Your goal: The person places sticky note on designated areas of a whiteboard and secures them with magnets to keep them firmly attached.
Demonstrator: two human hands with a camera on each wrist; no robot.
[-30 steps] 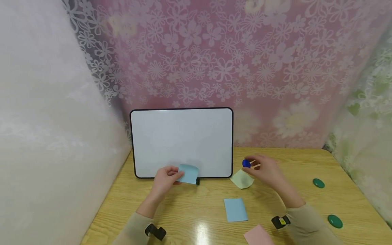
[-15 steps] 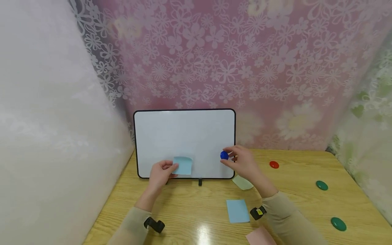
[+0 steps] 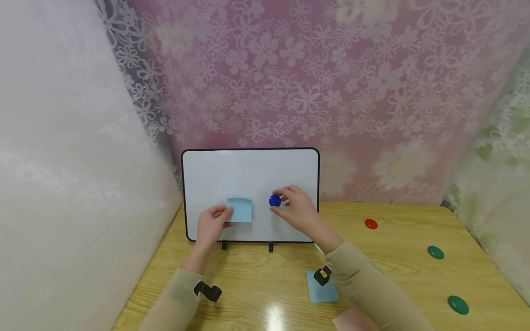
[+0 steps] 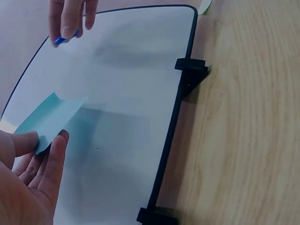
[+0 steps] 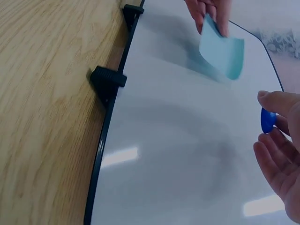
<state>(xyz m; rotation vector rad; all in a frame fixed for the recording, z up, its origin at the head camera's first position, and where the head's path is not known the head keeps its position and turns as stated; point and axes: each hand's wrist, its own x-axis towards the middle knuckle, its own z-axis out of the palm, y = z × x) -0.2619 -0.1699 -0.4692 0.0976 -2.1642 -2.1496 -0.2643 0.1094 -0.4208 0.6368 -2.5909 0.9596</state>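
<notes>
In the head view my left hand [image 3: 210,225] pinches a light blue sticky note [image 3: 240,210] by its left edge, thumb in front and fingers behind. The note is in front of the whiteboard [image 3: 252,170], and its top edge curls. In the left wrist view the sticky note [image 4: 51,119] casts a shadow on the board behind it. My right hand [image 3: 300,209] pinches a round blue magnet [image 3: 275,201] between thumb and fingertips, to the right of the note. The right wrist view shows the blue magnet [image 5: 267,120] edge-on, in front of the board.
The whiteboard stands on small black feet [image 3: 271,247] at the back of the wooden table [image 3: 248,285]. Right of it lie a red magnet [image 3: 371,224] and two green magnets [image 3: 435,252]. Another blue note [image 3: 322,293] and a pink note [image 3: 352,320] lie near the right forearm, which mostly hides a pale green note.
My right hand has carried the blue magnet left, from beside the whiteboard to in front of it. My left hand has raised the sticky note and shifted it slightly left.
</notes>
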